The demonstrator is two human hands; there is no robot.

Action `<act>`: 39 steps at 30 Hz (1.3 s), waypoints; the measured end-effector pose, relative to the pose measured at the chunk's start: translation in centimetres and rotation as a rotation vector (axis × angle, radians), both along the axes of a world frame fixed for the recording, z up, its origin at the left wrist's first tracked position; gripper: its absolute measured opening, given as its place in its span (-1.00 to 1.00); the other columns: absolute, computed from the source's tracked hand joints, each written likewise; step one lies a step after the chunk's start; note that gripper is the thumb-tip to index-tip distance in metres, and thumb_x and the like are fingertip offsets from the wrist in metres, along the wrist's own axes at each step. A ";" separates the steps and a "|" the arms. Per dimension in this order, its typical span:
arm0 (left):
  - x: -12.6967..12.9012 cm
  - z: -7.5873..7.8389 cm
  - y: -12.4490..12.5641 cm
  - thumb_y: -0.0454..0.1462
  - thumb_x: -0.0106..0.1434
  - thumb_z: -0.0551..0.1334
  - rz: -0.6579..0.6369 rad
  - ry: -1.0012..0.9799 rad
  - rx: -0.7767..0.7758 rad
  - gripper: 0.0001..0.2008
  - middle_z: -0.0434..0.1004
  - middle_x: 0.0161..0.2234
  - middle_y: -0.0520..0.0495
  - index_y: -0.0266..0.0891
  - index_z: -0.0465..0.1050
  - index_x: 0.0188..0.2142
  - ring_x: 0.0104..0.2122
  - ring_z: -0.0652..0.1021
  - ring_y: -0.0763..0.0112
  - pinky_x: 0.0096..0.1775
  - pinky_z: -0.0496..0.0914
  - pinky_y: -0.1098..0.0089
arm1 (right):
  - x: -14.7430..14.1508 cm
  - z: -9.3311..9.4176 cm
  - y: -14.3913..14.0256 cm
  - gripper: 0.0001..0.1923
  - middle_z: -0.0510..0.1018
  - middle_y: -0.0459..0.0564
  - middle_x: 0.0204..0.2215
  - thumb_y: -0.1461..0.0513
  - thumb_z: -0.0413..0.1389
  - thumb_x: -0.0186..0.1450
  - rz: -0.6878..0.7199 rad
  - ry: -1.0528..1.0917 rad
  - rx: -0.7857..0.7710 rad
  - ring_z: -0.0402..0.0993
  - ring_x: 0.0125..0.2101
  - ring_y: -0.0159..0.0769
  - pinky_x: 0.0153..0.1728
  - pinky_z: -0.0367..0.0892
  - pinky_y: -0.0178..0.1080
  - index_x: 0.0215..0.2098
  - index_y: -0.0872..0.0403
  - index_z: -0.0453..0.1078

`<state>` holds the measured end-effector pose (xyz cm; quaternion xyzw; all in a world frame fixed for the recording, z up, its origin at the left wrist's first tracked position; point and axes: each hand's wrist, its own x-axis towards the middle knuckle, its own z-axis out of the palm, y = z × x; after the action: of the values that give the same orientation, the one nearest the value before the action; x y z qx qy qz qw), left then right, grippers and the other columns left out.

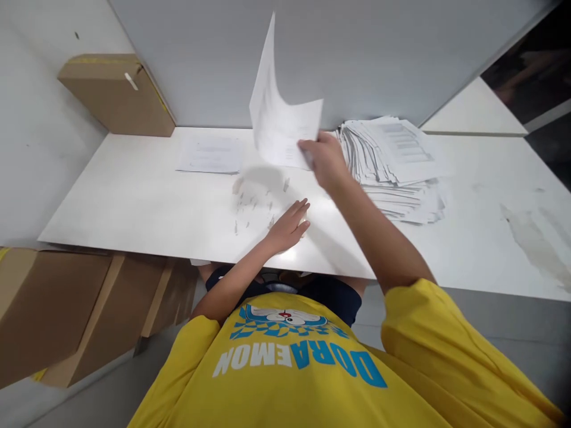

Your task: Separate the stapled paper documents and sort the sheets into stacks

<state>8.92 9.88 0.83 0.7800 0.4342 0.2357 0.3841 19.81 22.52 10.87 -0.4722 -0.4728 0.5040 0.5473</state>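
My right hand point(328, 159) pinches a printed sheet of paper point(285, 128) by its lower right corner. The sheet is held up above the table, curved, with its far side rising in front of the grey panel. Fingers stretched out, my left hand point(289, 229) is low over the white table point(147, 196) near its front edge. Something small and pale shows by its fingertips, too unclear to name. A tall, uneven stack of printed papers point(388, 160) stands right of my right hand. Left of the raised sheet, a few printed papers point(209, 156) lie flat.
A cardboard box point(118, 95) stands at the table's back left corner. More cardboard boxes point(53, 303) are below the left front edge. A grey panel point(357, 59) closes the back. Dark worn marks point(254, 205) and a peeled patch point(535, 238) show on the tabletop.
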 end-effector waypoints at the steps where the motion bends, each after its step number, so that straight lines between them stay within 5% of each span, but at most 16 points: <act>1: -0.1 0.0 0.0 -0.11 0.45 -0.08 0.001 -0.026 0.002 -0.44 -0.07 0.45 -0.14 -0.19 0.03 0.38 0.44 -0.06 0.19 0.39 -0.04 0.11 | -2.7 -1.3 1.6 -0.84 0.58 -0.08 -0.40 0.38 0.12 0.16 0.048 0.014 -0.021 0.55 -0.30 -0.28 -0.15 0.45 -0.15 -0.27 0.14 0.45; 4: -0.4 -0.2 -0.1 -0.21 0.42 -0.03 0.009 -0.098 0.017 -0.52 0.11 0.39 -0.14 -0.21 0.24 0.29 0.40 0.11 0.14 0.36 0.10 0.14 | -9.7 -4.2 5.2 -0.84 0.56 -0.03 -0.37 0.36 0.09 0.19 0.104 -0.106 -0.191 0.52 -0.31 -0.30 -0.24 0.45 -0.22 -0.24 0.16 0.42; 7: -0.9 -0.3 -0.3 -0.22 0.41 0.01 0.074 -0.126 -0.004 -0.58 0.31 0.29 -0.17 -0.20 0.40 0.18 0.27 0.34 0.10 0.27 0.27 0.13 | -14.2 -5.0 6.6 -0.85 0.54 -0.01 -0.38 0.38 0.15 0.14 0.148 -0.253 -0.281 0.49 -0.35 -0.29 -0.30 0.45 -0.23 -0.28 0.17 0.42; 12: -1.6 -0.3 -0.6 -0.27 0.35 0.12 0.037 -0.114 0.012 -0.55 0.36 0.26 -0.16 -0.13 0.37 0.22 0.26 0.35 0.06 0.25 0.30 0.06 | -14.9 -4.6 6.7 -0.69 0.54 0.12 -0.38 0.29 0.23 0.18 0.238 -0.358 -0.300 0.48 -0.46 -0.23 -0.36 0.48 -0.12 -0.12 0.25 0.40; 15: -2.0 -0.3 -1.0 -0.19 0.32 0.19 0.013 -0.095 0.060 -0.44 0.13 0.38 -0.21 -0.17 0.24 0.30 0.37 0.16 0.00 0.31 0.18 -0.01 | -11.5 -4.5 6.3 -0.53 0.56 0.21 -0.19 0.24 0.21 0.23 0.239 -0.425 -0.265 0.51 -0.41 -0.24 -0.27 0.47 -0.11 0.07 0.23 0.32; 18: -2.7 -0.5 -1.9 -0.12 0.30 0.22 0.025 -0.070 0.120 -0.37 -0.01 0.43 -0.25 -0.20 0.18 0.32 0.41 0.05 0.03 0.35 0.09 -0.02 | -5.1 -4.3 5.3 -0.53 0.54 0.15 -0.04 0.18 0.19 0.25 0.221 -0.471 -0.200 0.53 -0.28 -0.24 -0.15 0.47 -0.14 0.11 0.11 0.33; 23: -3.6 -0.9 -1.8 -0.15 0.36 0.14 0.001 0.059 0.299 -0.50 0.16 0.37 -0.25 -0.23 0.27 0.25 0.39 0.12 0.07 0.34 0.12 -0.04 | 8.9 -4.2 2.6 -0.53 0.46 0.24 0.11 0.20 0.09 0.29 -0.038 -0.955 0.111 0.41 0.06 0.02 0.13 0.29 0.06 0.14 0.16 0.34; 28: -3.1 -0.5 -1.0 -0.15 0.43 0.04 0.053 0.141 0.462 -0.61 0.33 0.28 -0.23 -0.21 0.35 0.17 0.30 0.30 0.11 0.28 0.25 0.00 | 19.7 -5.7 -0.4 -0.39 0.26 0.41 0.27 0.13 0.13 0.24 -0.367 -1.267 -0.044 0.13 0.26 0.25 0.22 0.11 0.20 0.19 0.27 0.25; 33: -3.0 -0.5 -1.2 -0.10 0.37 0.15 0.099 0.242 0.570 -0.58 0.40 0.23 -0.25 -0.21 0.39 0.14 0.24 0.38 0.02 0.22 0.31 -0.01 | 22.9 -6.9 -3.1 -0.38 0.37 0.30 0.23 0.12 0.07 0.28 -0.375 -1.252 0.023 0.25 0.19 0.18 0.17 0.14 0.18 0.26 0.20 0.20; 39: -2.8 -0.4 -1.1 -0.09 0.35 0.16 0.143 0.261 0.574 -0.59 0.42 0.21 -0.25 -0.20 0.42 0.12 0.20 0.41 -0.01 0.21 0.31 -0.01 | 23.0 -6.6 -4.9 -0.68 0.53 0.25 0.05 0.22 -0.07 0.38 -0.335 -1.341 0.117 0.37 0.00 0.08 0.07 0.14 0.04 -0.02 0.13 0.43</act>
<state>6.09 8.80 0.39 0.8475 0.4494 0.2732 0.0718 42.84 17.66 4.32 -0.7180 -0.6561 -0.0143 0.2319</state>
